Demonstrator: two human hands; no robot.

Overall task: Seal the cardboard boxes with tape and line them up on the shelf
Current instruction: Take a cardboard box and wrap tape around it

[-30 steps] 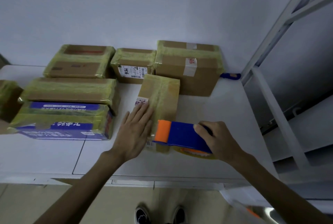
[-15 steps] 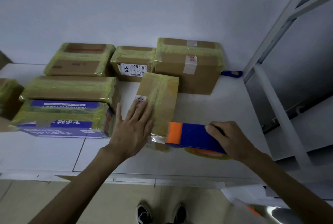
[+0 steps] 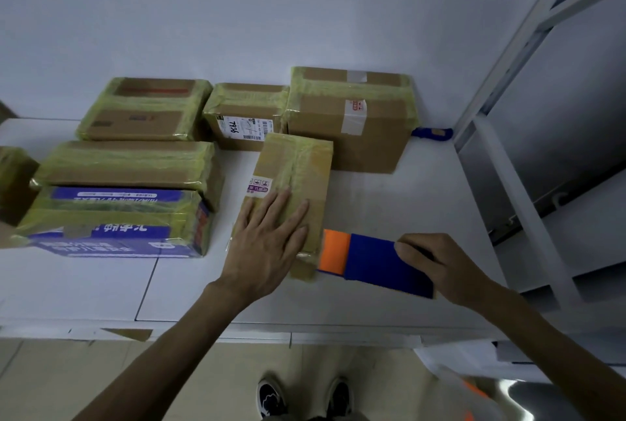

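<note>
Left hand flat, fingers straight, pressing small box mid-shelf, nearer front edge. Right hand clenched round tape dispenser, orange end against box's near end. Taped boxes along back edge.

You're in a parcel storeroom or packing room: taped cardboard parcels, one bearing a shipping label, line the back edge of a white shelf with a racking upright, against a bare wall.
</note>
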